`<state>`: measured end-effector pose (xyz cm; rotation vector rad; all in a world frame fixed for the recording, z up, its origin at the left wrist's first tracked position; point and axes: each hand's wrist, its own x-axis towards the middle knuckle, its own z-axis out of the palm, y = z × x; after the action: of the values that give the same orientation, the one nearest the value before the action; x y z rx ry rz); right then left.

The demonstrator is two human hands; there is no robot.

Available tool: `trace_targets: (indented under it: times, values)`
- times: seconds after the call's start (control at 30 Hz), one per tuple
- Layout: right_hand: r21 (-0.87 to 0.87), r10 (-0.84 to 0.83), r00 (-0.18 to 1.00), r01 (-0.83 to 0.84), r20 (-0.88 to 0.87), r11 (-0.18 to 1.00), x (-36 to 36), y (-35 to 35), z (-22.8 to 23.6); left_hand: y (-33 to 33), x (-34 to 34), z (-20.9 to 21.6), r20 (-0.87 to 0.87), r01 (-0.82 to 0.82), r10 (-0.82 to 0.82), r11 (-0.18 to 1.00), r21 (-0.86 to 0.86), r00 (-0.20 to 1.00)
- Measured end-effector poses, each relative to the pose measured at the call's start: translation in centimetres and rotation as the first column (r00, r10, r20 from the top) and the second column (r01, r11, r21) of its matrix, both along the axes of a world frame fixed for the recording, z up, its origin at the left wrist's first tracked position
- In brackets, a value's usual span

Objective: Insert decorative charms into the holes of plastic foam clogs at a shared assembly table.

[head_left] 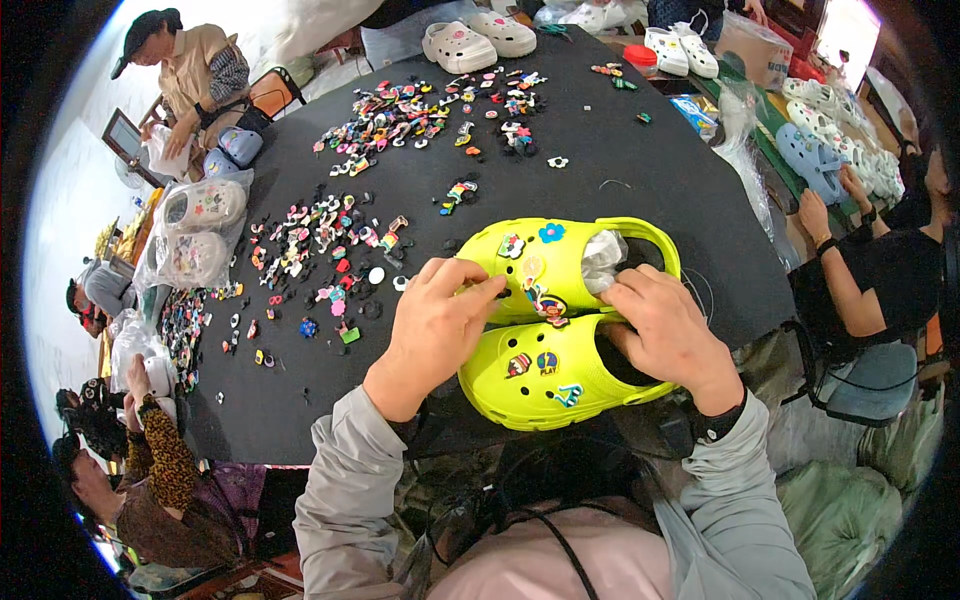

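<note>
Two lime-green clogs lie side by side at the table's near edge, toes to the left. The far clog (485,245) carries several charms, among them a blue flower (551,232), and clear plastic (603,260) is stuffed in its opening. Charms also sit on the near clog (500,390). My left hand (430,325) is closed at the far clog's toe, its fingertips pinched by a hole; a small dark bit shows there, too small to name. My right hand (670,335) grips the far clog's inner rim, its thumb reaching into the near clog's opening.
Loose shoe charms (325,235) are scattered over the black table (640,150), with another heap (395,115) farther back. White clogs (480,42) stand at the far edge, bagged ones (200,235) at the left. Other people work around; one at right handles a blue clog (810,160).
</note>
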<state>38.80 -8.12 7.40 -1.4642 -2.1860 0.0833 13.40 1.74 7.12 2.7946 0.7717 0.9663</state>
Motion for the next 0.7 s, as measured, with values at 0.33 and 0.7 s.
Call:
trace_targets:
  times: [0.33, 0.7]
  values:
    - [-0.002, 0.002, 1.0, -0.002, 0.008, 1.0, 0.0, -0.1, 0.0, 0.6, -0.1, 0.4, -0.031, 0.031, -0.036, 0.99, -0.14, 0.999]
    - [-0.001, 0.002, 1.0, -0.002, -0.003, 1.0, 0.0, 0.0, 0.0, 1.0, -0.9, -0.3, 0.117, 0.059, -0.032, 0.969, -0.24, 0.993]
